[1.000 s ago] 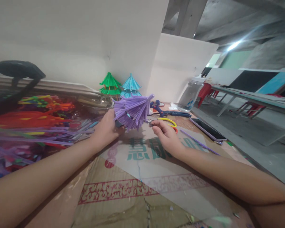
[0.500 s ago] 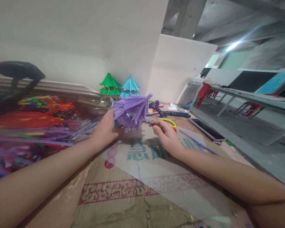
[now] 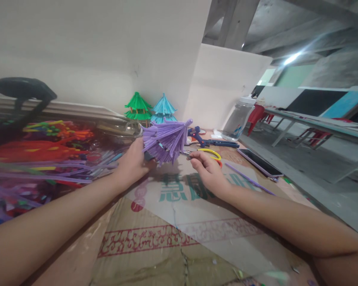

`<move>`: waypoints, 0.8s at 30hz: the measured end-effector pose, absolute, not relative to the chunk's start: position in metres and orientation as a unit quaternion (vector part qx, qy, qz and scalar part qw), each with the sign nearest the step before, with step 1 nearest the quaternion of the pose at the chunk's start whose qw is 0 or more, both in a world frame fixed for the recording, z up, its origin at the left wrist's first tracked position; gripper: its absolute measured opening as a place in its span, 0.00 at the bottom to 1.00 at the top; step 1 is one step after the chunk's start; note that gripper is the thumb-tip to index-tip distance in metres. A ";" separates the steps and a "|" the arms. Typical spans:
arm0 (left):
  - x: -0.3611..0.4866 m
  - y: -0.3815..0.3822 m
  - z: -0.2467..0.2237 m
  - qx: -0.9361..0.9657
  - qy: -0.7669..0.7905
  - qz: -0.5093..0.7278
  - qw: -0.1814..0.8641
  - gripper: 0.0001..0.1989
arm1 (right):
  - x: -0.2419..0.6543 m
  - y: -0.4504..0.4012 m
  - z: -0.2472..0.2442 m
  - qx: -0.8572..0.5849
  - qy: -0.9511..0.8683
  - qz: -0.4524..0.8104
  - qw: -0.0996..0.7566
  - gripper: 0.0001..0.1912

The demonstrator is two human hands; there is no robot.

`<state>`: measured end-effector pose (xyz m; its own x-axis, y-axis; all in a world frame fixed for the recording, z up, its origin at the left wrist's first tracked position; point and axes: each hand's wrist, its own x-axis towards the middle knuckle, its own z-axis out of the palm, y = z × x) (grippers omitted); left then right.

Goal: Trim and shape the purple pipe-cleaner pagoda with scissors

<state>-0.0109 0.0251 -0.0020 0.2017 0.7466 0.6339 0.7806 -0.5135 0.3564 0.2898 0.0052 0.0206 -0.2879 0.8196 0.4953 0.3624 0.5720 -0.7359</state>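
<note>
A purple pipe-cleaner pavilion [image 3: 166, 141] with a cone-shaped, ribbed roof is tilted above the table, its tip pointing right. From its left side my left hand [image 3: 133, 163] grips it, with the fingers mostly hidden behind the roof. A dark bit shows by that thumb, too small to name. My right hand [image 3: 208, 171] is just right of the roof, thumb and forefinger pinched together. A small metal piece [image 3: 187, 154] shows at those fingertips; I cannot tell whether it is held. Yellow-and-orange-handled scissors [image 3: 211, 152] are just behind this hand.
Green [image 3: 138, 106] and light-blue [image 3: 164, 108] tiered pavilions stand by the wall. Colourful pipe cleaners [image 3: 44, 159] fill the left side. A blue glue gun [image 3: 198, 136], dark-handled tool [image 3: 223, 143], clear jar [image 3: 238, 119], phone [image 3: 260, 162] and loose purple pipe cleaner [image 3: 250, 178] are to the right.
The purple pavilion has shifted very slightly down and to the right. Both hands stay almost where they were.
</note>
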 end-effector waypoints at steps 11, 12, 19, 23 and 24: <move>-0.012 0.026 -0.003 -0.778 -0.495 -0.385 0.028 0.33 | 0.291 0.004 0.023 -0.383 -0.761 0.250 0.461 0.15; -0.012 0.026 -0.003 -0.777 -0.497 -0.385 0.029 0.34 | 0.291 0.004 0.023 -0.383 -0.761 0.248 0.460 0.15; -0.014 0.028 -0.005 -0.781 -0.486 -0.391 0.032 0.36 | 0.291 0.005 0.022 -0.380 -0.758 0.253 0.465 0.15; -0.014 0.028 -0.005 -0.782 -0.485 -0.390 0.034 0.37 | 0.292 0.005 0.021 -0.383 -0.753 0.270 0.462 0.18; -0.014 0.028 -0.005 -0.782 -0.486 -0.390 0.032 0.36 | 0.292 0.005 0.020 -0.385 -0.752 0.270 0.462 0.18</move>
<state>-0.0137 0.0276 -0.0051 0.2247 0.7344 0.6404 0.7846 -0.5261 0.3281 0.2921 0.0051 0.0204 -0.2781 0.8279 0.4871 0.3298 0.5586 -0.7611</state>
